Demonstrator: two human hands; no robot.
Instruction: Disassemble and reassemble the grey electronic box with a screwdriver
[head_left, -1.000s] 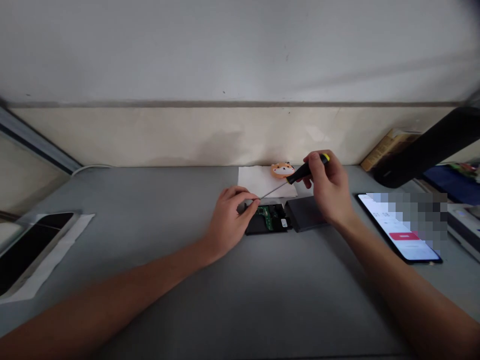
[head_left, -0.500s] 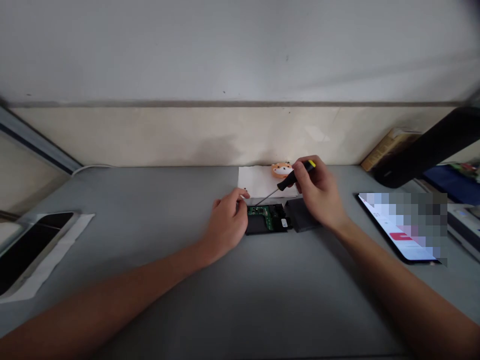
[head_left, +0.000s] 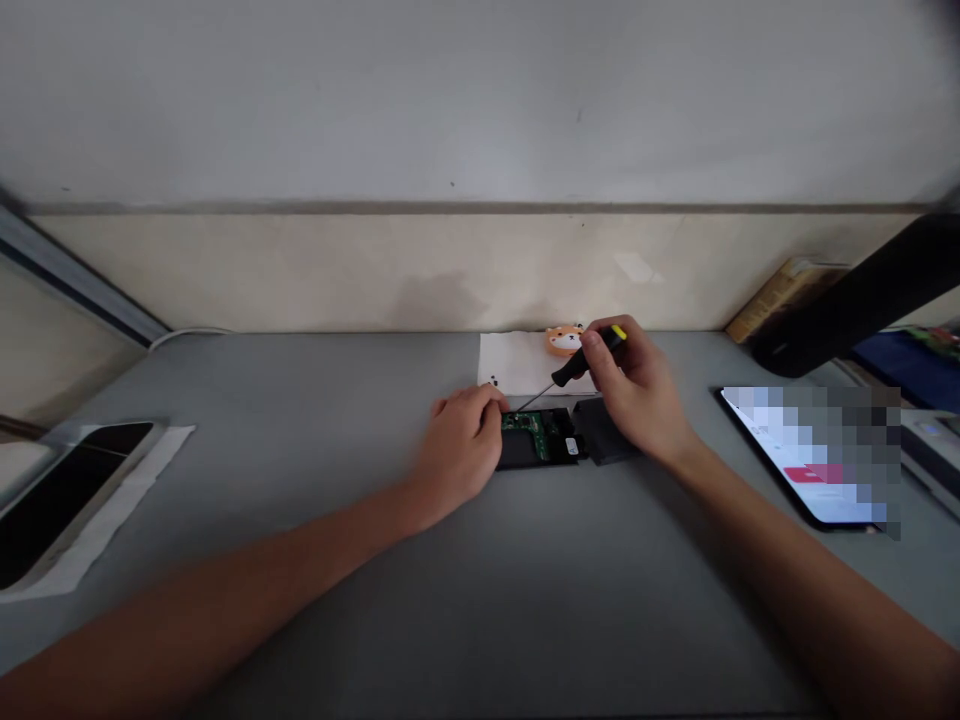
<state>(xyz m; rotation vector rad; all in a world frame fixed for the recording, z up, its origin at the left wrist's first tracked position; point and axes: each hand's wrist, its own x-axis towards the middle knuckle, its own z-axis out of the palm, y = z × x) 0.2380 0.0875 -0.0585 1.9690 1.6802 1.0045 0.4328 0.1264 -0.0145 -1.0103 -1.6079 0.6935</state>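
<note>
Gray desk (head_left: 480,610), open blk case (head_left: 519,450) w/ grn PCB (head_left: 539,434)

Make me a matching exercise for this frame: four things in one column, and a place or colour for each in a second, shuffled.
Things
1. Screwdriver
2. Circuit board
3. Toy
4. Book

Places and colours
A. Orange and white
B. Beside the black cylinder
C. In the right hand
D. Green

Right pairs: 1-C, 2-D, 3-A, 4-B
</note>
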